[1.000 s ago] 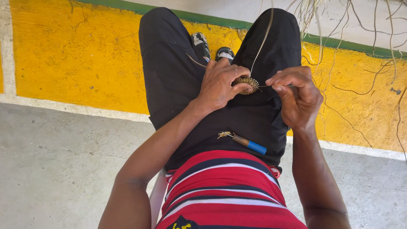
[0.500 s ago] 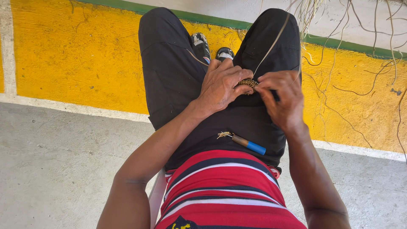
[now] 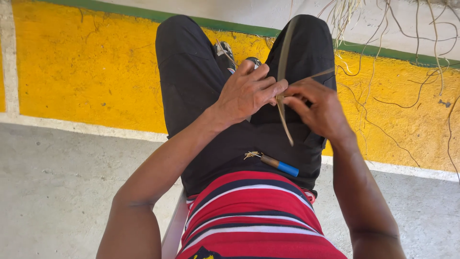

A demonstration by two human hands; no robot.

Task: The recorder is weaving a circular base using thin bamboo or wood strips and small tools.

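Seated, seen from above, black shorts [image 3: 201, 96] across the lap and a red, white and dark striped shirt [image 3: 254, 216] at the bottom edge. Left hand [image 3: 247, 91] curled over the middle of the lap, fingers [image 3: 270, 88] pressed together at the tips against a long, flat, olive-grey fibre strip [image 3: 281, 57]; grip clenched on that strip. Right hand [image 3: 321, 108] just beside it, knuckles up, thumb and fingertips meeting the left hand's at the same spot; grip pinched closed on the strip too, though whatever else lies under the fingers hidden. Strip running up over the right thigh toward the knee, a short tail hanging down below the hands, a thinner strand [image 3: 318, 74] branching off toward the right. Small tool with a brown and blue handle [image 3: 280, 164] and a frayed pale tip lying on the shorts near the waist, apart from both hands. Beyond the knees, yellow painted floor [image 3: 86, 72] with a green stripe [image 3: 143, 14]; loose dry fibres [image 3: 383, 43] scattered at the upper right. Grey concrete [image 3: 62, 192] at the left.
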